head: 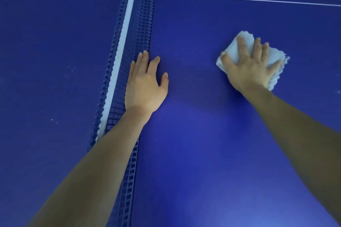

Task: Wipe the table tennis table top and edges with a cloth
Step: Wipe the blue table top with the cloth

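The right hand [251, 64] presses a white cloth [276, 57] flat on the blue bench [203, 153]. The left hand [145, 86] rests flat, holding nothing. Small white specks [71, 70] past the net [129, 42] look not yet wiped.

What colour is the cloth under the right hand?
White, against the blue table top; the cloth shows clearly in the head view.

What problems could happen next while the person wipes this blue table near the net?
1. The left hand lies flat right beside the net; leaning on it may push the net.
2. The right hand only presses the cloth, so it may slip away.
3. White specks beyond the net may get missed.
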